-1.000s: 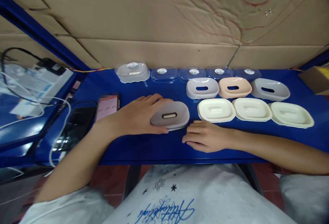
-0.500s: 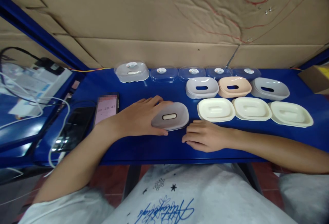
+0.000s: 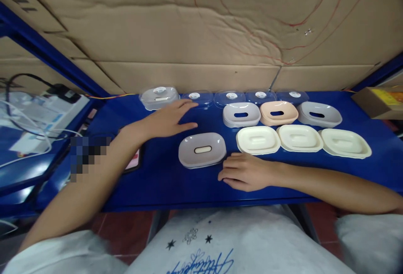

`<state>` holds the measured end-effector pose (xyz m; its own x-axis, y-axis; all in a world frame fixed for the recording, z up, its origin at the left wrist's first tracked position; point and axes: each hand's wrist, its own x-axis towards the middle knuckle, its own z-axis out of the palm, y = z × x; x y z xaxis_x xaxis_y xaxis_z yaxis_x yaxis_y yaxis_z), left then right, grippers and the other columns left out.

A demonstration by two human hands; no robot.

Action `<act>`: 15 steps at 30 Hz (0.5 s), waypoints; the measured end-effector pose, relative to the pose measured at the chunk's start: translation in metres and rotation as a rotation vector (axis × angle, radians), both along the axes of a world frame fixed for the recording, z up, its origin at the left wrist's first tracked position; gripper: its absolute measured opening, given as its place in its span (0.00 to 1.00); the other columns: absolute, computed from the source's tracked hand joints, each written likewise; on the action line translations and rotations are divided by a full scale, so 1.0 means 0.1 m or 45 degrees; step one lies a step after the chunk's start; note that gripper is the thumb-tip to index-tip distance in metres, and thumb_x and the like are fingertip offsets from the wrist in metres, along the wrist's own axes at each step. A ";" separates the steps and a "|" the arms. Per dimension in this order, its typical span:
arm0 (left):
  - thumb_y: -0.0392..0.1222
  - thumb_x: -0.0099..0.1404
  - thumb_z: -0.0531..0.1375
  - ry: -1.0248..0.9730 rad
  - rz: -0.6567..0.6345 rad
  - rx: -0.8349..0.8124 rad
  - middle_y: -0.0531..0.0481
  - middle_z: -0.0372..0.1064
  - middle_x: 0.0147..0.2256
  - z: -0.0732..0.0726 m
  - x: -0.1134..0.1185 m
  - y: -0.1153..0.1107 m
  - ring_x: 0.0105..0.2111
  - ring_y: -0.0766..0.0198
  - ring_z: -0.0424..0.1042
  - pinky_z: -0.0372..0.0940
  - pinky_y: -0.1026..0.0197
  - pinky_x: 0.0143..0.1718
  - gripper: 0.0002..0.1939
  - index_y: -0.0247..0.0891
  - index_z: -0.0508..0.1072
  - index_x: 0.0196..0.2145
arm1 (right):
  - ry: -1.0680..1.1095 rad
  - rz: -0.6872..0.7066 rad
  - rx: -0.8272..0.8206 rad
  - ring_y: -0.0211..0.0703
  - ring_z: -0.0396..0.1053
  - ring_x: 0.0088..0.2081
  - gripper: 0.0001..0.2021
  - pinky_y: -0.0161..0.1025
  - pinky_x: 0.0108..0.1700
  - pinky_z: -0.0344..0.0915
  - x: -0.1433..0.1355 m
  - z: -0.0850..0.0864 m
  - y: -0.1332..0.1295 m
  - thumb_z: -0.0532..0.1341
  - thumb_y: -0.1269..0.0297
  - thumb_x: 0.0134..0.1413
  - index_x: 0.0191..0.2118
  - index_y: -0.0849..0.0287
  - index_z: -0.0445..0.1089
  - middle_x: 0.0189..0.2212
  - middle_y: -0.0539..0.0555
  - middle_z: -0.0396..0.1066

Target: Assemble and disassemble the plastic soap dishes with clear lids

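Observation:
My left hand (image 3: pixel 170 118) is over the table with fingers and thumb spread and nothing held, close to a clear lid (image 3: pixel 203 99) with a round sticker. Nearer me lies a grey oval dish (image 3: pixel 190 144) with a cream piece showing in its middle slot. Just right of that dish, my right hand (image 3: pixel 244 172) rests on the table with its fingers curled; what is under them, if anything, is hidden. A cream tray (image 3: pixel 258 140) lies beyond the right hand, first in a row with two more cream trays (image 3: pixel 300 138) (image 3: pixel 346 143).
Behind the cream trays are a grey dish (image 3: pixel 242 121), a peach dish (image 3: pixel 279 119) and another grey dish (image 3: pixel 323 119). More clear lids (image 3: pixel 234 100) line the back; one covers a grey dish at left. My left forearm partly hides a phone (image 3: pixel 136 163). Cables lie left, a cardboard box (image 3: pixel 374 104) right.
My left hand has let go of the grey dish with the cream piece and moved away toward the back lids. My right hand stays curled. The view has shifted slightly.

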<state>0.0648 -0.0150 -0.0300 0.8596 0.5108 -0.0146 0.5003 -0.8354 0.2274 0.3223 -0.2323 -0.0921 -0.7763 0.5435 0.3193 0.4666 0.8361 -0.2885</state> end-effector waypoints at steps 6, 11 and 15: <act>0.63 0.75 0.57 0.211 0.190 0.134 0.27 0.40 0.78 -0.06 0.30 0.51 0.78 0.34 0.45 0.45 0.32 0.74 0.47 0.35 0.47 0.79 | -0.030 -0.002 -0.035 0.42 0.70 0.36 0.11 0.40 0.42 0.63 0.00 0.00 0.00 0.55 0.68 0.75 0.50 0.60 0.75 0.36 0.54 0.74; 0.62 0.74 0.57 0.296 0.147 0.154 0.30 0.59 0.72 -0.03 0.46 0.49 0.71 0.36 0.61 0.53 0.34 0.71 0.39 0.38 0.60 0.74 | -0.041 -0.001 -0.045 0.42 0.69 0.36 0.10 0.40 0.42 0.63 0.00 -0.01 0.01 0.56 0.68 0.75 0.50 0.60 0.75 0.37 0.54 0.74; 0.61 0.71 0.60 0.278 0.145 0.201 0.32 0.67 0.63 -0.02 0.40 0.24 0.63 0.35 0.69 0.59 0.36 0.66 0.32 0.38 0.69 0.64 | -0.031 -0.001 -0.037 0.42 0.69 0.36 0.11 0.40 0.42 0.63 0.00 -0.02 0.01 0.55 0.68 0.75 0.49 0.60 0.75 0.36 0.54 0.74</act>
